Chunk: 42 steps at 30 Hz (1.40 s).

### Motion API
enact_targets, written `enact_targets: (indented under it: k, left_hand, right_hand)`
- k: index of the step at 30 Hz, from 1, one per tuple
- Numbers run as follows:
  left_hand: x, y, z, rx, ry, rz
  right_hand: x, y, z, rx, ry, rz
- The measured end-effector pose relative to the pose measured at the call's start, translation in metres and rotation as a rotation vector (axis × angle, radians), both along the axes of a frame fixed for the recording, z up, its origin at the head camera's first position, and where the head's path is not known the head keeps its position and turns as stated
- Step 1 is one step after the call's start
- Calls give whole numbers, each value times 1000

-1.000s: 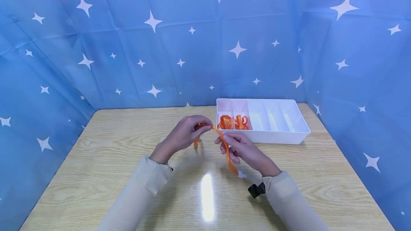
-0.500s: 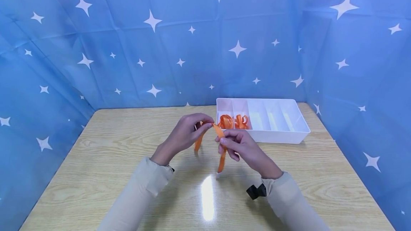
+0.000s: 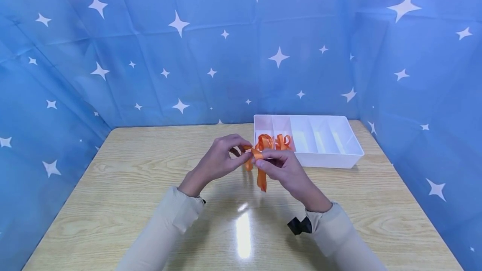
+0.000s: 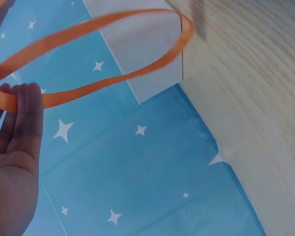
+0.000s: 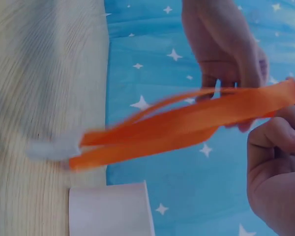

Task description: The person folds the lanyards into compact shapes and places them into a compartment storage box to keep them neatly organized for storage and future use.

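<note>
An orange ribbon (image 3: 261, 181) runs between both hands, held above the table just in front of the box. My left hand (image 3: 216, 162) pinches it between thumb and fingers; in the left wrist view a long loop of ribbon (image 4: 88, 88) hangs from the fingers. My right hand (image 3: 286, 172) pinches the ribbon close beside the left fingertips, with lengths dangling below. In the right wrist view the strands are blurred and a whitish piece (image 5: 56, 147) shows at their far end.
A white divided box (image 3: 324, 160) stands at the back right of the wooden table (image 3: 150, 187). Its two leftmost compartments hold an orange ribbon coil (image 3: 265, 140) and a looped orange ribbon (image 3: 283, 142). A blue star-patterned cloth (image 3: 211, 45) hangs behind.
My right hand has moved slightly left and up, bringing its fingertips to the left ones. The ribbon's hanging lengths have swung closer together between the hands.
</note>
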<state>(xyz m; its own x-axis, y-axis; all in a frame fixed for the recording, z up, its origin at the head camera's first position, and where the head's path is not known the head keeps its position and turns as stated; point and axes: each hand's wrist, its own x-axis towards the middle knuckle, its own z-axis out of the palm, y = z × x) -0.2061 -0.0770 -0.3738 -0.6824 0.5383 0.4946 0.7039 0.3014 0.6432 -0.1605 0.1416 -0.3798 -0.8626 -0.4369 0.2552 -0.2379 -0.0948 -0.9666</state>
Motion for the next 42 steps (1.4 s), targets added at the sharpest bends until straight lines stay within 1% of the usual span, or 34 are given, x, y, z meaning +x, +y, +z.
enact_targets:
  k: [5, 8, 11, 14, 19, 22, 26, 29, 34, 39, 42]
  left_hand:
    - [0, 2, -1, 13, 37, -19]
    - [0, 3, -1, 17, 66, -22]
    - [0, 4, 0, 20, 69, -31]
    - [1, 3, 0, 30, 37, -60]
    - [2, -1, -5, 57, -67, -119]
    - [3, 1, -7, 68, -82, -134]
    - [2, 5, -8, 51, -29, -114]
    - [2, 7, -8, 31, 7, -88]
    - [3, 9, -5, 24, 21, -57]
    - [4, 7, -2, 32, 19, -27]
    - [5, 7, -1, 42, 33, -16]
  right_hand:
    - [6, -1, 7, 59, -24, -39]
    - [7, -1, 8, 66, -28, -34]
    - [7, -1, 8, 62, -36, -25]
    - [6, -1, 9, 52, -35, -24]
    - [5, -2, 8, 28, -23, -20]
    - [5, -2, 6, 9, -15, -11]
    - [5, -3, 6, -10, 5, 1]
    - [5, -3, 7, -19, 1, 11]
    - [7, -4, 9, -39, -1, 22]
    - [8, -4, 10, -53, -25, 46]
    - [8, -4, 10, -60, -36, 62]
